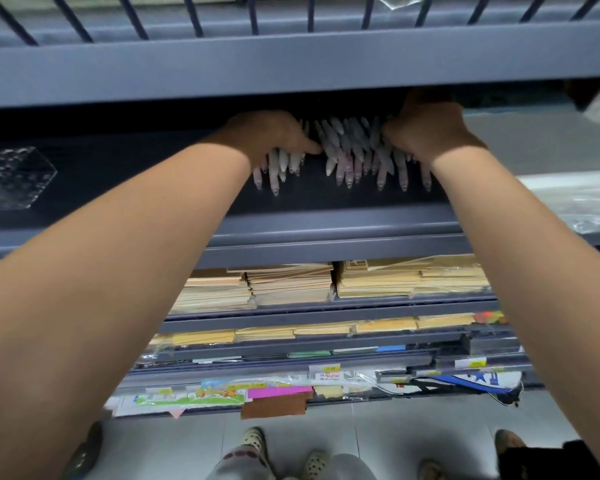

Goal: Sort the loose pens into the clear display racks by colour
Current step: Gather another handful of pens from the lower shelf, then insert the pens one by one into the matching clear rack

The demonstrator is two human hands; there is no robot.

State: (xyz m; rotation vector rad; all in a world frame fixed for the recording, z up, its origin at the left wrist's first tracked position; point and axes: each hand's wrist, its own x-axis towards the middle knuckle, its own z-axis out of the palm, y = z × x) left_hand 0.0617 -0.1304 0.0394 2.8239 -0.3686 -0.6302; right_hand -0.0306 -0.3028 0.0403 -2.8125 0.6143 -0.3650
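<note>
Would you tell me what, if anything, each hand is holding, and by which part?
Each grips the bunch of pens: the left hand curls over its left side, the right hand over its right side, both at the pens' far ends.

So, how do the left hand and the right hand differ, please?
The left hand sits lower, clear of the upper shelf; the right hand reaches higher, its top under that shelf. The left hand's thumb sticks out toward the right hand, whose thumb is unclear. Both curl over the pens.
</note>
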